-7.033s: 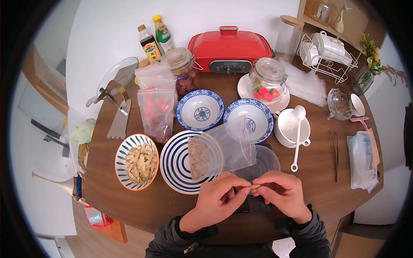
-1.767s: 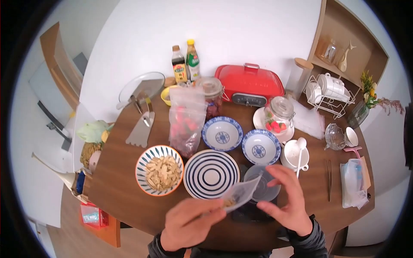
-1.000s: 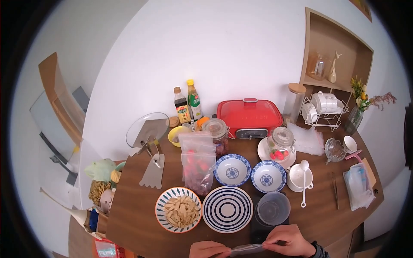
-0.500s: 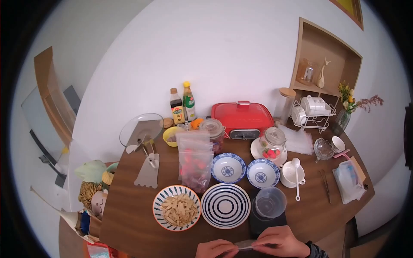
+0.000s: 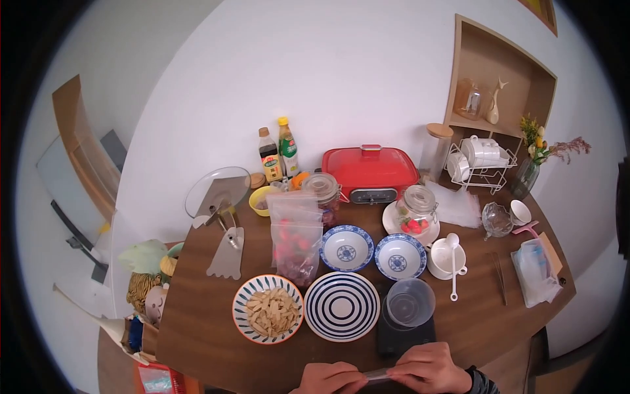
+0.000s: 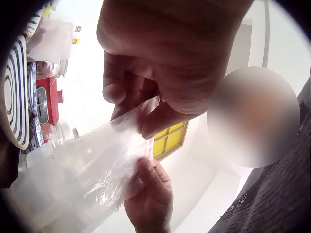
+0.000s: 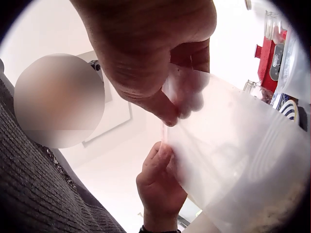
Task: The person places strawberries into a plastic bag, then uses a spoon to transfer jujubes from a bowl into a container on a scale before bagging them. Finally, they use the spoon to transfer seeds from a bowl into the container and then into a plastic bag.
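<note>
At the table's front edge, my left hand [image 5: 331,379] and right hand [image 5: 426,369] pinch the top edge of a clear zip bag [image 5: 377,375] between thumbs and fingers. Both wrist views show the bag hanging below the hands, its mouth edge stretched between them. Pale pieces [image 7: 279,211] lie in its lower part in the right wrist view. Just beyond the hands, a clear plastic tub [image 5: 411,303] stands on a flat black base [image 5: 407,341]. Left of it are a blue-striped plate [image 5: 341,307] and an orange-rimmed bowl [image 5: 241,299] of pale slices [image 5: 272,312].
Two blue-patterned bowls [image 5: 346,251], a bag of red fruit [image 5: 295,246] and a white pot [image 5: 446,261] with a spoon stand behind. Farther back are glass jars [image 5: 418,209], a red cooker [image 5: 371,172] and sauce bottles [image 5: 269,157]. Tweezers [image 5: 500,279] lie at right.
Earlier both hands held a small pale piece while the bag lay on the striped plate. The left hand lifted the bag; both hands then pinched its top at the front edge. The head view tilted up.
</note>
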Action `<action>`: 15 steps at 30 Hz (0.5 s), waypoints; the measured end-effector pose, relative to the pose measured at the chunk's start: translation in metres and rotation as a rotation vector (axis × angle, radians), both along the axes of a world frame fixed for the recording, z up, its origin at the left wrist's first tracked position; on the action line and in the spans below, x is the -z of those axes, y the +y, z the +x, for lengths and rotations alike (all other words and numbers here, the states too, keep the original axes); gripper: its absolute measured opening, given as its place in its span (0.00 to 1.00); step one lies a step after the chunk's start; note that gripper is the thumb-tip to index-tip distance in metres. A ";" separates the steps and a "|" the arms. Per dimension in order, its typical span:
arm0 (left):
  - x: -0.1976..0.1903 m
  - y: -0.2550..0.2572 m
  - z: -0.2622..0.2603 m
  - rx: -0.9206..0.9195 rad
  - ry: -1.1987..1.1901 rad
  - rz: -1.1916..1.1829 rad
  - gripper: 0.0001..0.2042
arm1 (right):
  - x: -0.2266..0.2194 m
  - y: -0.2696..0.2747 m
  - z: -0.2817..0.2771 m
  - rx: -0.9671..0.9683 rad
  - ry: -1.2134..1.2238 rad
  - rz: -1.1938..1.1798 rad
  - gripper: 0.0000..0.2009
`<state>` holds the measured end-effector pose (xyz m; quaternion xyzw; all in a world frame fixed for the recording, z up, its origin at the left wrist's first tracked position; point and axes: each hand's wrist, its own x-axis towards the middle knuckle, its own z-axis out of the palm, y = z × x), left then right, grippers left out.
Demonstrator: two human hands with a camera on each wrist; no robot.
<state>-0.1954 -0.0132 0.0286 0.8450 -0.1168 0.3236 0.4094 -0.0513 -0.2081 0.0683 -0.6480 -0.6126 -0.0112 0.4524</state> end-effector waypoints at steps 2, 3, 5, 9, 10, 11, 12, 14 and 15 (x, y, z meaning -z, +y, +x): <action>-0.006 0.003 -0.002 0.003 0.036 -0.009 0.06 | 0.003 0.002 0.006 -0.034 0.067 0.034 0.07; -0.011 0.008 -0.002 0.011 0.017 0.016 0.06 | 0.005 0.002 0.009 -0.044 0.076 0.042 0.07; -0.027 0.022 -0.002 -0.002 -0.014 0.044 0.06 | 0.010 0.000 0.017 0.089 0.034 0.016 0.16; -0.056 0.061 -0.017 -0.334 0.037 0.165 0.05 | 0.019 -0.013 0.032 0.273 0.178 0.060 0.09; -0.063 0.070 -0.015 -0.427 -0.003 0.177 0.05 | 0.023 -0.015 0.036 0.266 0.191 0.058 0.09; -0.068 0.076 -0.010 -0.571 -0.032 0.157 0.04 | 0.029 -0.020 0.040 0.275 0.228 0.049 0.07; -0.072 0.083 -0.005 -0.714 -0.064 0.137 0.04 | 0.033 -0.023 0.042 0.286 0.262 0.041 0.04; -0.073 0.109 0.006 -0.872 -0.073 0.088 0.04 | 0.038 -0.027 0.042 0.313 0.302 0.052 0.02; -0.071 0.122 0.015 -0.876 -0.073 0.090 0.04 | 0.041 -0.031 0.045 0.316 0.319 0.020 0.03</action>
